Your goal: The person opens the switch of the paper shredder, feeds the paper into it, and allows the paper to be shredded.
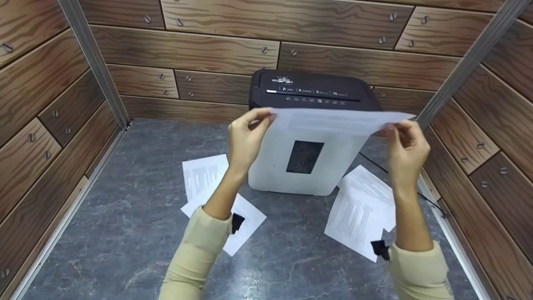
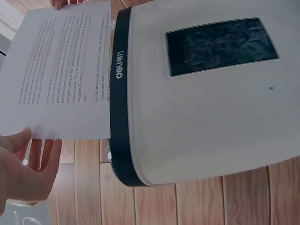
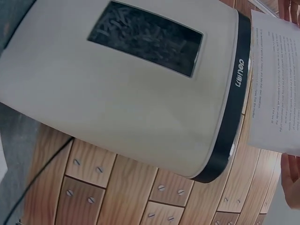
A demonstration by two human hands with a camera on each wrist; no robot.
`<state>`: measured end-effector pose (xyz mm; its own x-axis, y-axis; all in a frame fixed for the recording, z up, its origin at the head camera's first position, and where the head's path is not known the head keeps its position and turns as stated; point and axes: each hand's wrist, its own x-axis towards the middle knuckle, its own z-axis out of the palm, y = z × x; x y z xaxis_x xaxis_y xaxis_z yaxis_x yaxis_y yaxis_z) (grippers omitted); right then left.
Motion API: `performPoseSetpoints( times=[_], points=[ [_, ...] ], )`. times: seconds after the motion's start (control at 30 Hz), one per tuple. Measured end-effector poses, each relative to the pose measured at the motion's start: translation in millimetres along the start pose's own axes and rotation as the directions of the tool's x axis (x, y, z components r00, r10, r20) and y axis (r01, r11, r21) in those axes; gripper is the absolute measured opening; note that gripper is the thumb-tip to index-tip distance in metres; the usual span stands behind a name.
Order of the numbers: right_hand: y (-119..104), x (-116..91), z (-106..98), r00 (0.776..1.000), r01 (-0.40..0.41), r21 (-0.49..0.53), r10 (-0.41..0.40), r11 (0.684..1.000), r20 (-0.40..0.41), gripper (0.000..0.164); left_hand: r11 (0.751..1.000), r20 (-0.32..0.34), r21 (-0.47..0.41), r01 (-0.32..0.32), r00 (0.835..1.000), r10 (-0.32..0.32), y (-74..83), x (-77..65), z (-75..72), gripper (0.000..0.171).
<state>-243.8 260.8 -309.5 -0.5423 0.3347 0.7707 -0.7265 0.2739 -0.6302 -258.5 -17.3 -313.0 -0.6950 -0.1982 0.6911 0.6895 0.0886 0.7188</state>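
Note:
A printed sheet of paper (image 1: 329, 121) is held up in front of the paper shredder (image 1: 312, 89), which has a black top and a pale bin. My left hand (image 1: 247, 139) pinches the sheet's left edge between thumb and fingers. At its other edge, my right hand (image 1: 408, 156) pinches it the same way. The left wrist view has the sheet's lower edge close to the shredder's black rim (image 2: 122, 93), with lines of text facing the camera. Paper shreds show behind the bin's dark window (image 3: 145, 35). The shredder's feed slot lies beyond the sheet in the head view.
Printed sheets (image 1: 245, 233) lie overlapping on the grey floor at the left, and more printed sheets (image 1: 354, 216) at the right. A black cord (image 1: 431, 202) runs behind the right forearm. Wood-patterned walls (image 1: 200, 50) enclose three sides, with metal posts at the corners.

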Motion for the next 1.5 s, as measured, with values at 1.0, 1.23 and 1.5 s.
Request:
performPoseSetpoints(
  times=[1.0,1.23,1.5],
  points=[
    [22.7,46.8,37.1,0.999,0.032,-0.056,-0.03,0.998,0.036,0.006,0.993,-0.138,-0.075,0.087,0.986,-0.096,-42.3,59.4,33.8,0.013],
    [46.9,49.5,34.5,0.996,0.046,-0.102,-0.037,0.994,0.081,0.013,0.994,-0.132,-0.037,0.101,0.986,-0.105,-50.3,61.0,34.6,0.013],
    [67.3,51.1,30.9,0.995,-0.019,-0.264,0.043,0.964,0.085,0.016,0.991,-0.099,0.097,0.089,0.992,-0.079,-59.0,60.0,32.0,0.013]
  ],
)
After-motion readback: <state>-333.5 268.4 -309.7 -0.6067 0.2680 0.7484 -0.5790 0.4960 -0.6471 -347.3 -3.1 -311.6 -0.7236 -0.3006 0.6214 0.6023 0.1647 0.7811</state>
